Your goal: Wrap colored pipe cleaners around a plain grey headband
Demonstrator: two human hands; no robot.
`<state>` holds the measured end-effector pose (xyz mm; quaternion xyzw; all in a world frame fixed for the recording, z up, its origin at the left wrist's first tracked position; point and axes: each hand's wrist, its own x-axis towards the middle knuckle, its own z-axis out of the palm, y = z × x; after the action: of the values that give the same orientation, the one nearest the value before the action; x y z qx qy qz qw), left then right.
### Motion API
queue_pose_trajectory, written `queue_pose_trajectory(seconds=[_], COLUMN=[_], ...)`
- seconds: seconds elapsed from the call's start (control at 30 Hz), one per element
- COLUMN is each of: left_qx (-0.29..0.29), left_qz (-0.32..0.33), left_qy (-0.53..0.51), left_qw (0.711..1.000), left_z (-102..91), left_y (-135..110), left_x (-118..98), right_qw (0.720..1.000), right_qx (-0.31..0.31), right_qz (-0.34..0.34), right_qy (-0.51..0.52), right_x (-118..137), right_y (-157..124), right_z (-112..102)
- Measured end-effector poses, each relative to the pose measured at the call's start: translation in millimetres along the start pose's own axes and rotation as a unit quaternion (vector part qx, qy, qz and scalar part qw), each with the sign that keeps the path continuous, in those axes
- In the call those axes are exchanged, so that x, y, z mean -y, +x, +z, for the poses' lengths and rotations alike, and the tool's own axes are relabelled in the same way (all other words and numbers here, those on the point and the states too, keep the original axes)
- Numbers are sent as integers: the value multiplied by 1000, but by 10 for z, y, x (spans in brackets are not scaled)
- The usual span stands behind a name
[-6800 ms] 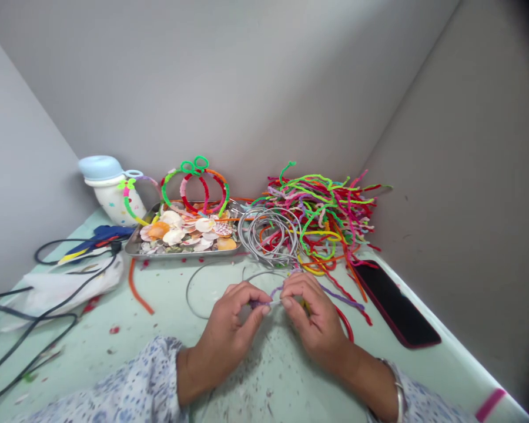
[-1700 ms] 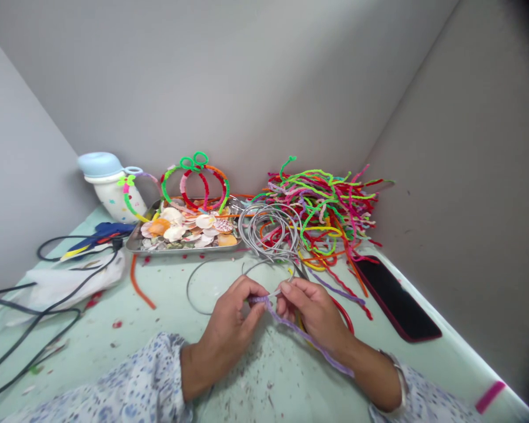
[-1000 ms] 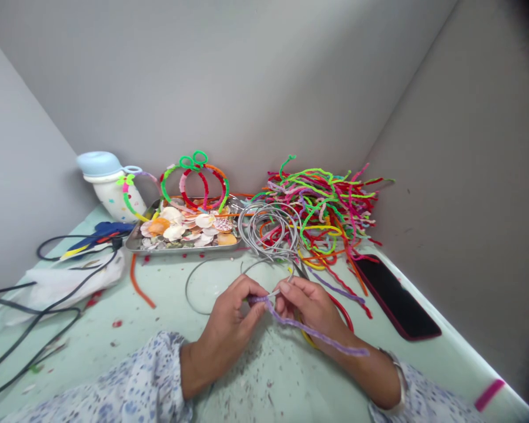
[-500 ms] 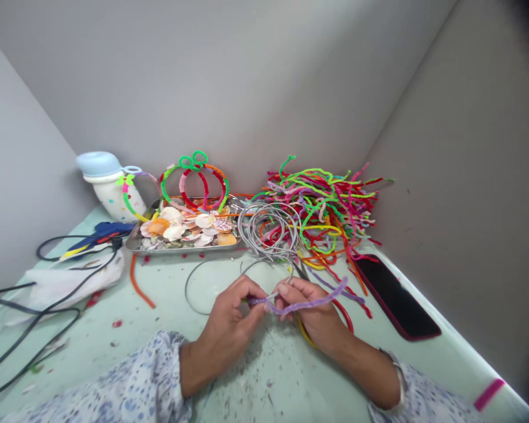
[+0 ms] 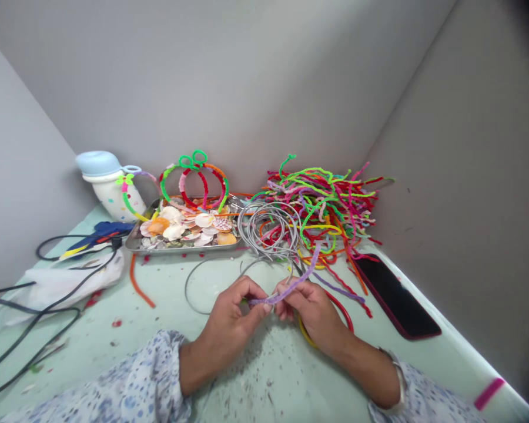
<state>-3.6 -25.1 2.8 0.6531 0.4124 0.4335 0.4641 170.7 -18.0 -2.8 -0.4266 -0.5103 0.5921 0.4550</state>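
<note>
My left hand [image 5: 238, 311] pinches a purple pipe cleaner [image 5: 306, 276] together with a thin grey wire between thumb and forefinger. Part of the pipe cleaner lies along the wire there; its free length slants up and right across my right hand [image 5: 308, 308]. The fingers of that hand are closed around the wire, close to my left fingertips. Behind both hands, a coil of grey wire [image 5: 271, 232] rests on the table, with a loose loop [image 5: 187, 288] curving out to the left. Yellow and red handles [image 5: 346, 314], with dark blades, lie partly hidden under my right hand.
A heap of coloured pipe cleaners [image 5: 326, 194] lies against the back wall. Left of it stands a metal tray [image 5: 176, 251] of seashells, with wrapped headbands [image 5: 205, 167] over it. A bottle [image 5: 114, 191], black cable [image 5: 26, 329] and plastic bag [image 5: 70, 288] sit left; a phone [image 5: 399, 296] lies right.
The free end of the purple pipe cleaner has swung up and leftward, from a low slant to a steeper one across my right hand. My hands have barely moved.
</note>
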Motion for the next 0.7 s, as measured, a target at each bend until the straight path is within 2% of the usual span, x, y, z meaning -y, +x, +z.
queue_pose_trajectory(seconds=[0.2, 0.37, 0.7], left_qx=[-6, 0, 6], left_qz=[-1, -7, -29], left_qy=[36, 17, -37], left_qw=[999, 1000, 999], left_z=[2, 0, 3], left_y=[1, 1, 4], left_x=[-28, -43, -27], right_qw=[1000, 1000, 1000], right_qx=[-4, -11, 10], right_qz=[0, 19, 0], right_qy=[-4, -2, -28], right_x=[-13, -29, -5], right_y=[-2, 3, -22], right_z=[-9, -13, -6])
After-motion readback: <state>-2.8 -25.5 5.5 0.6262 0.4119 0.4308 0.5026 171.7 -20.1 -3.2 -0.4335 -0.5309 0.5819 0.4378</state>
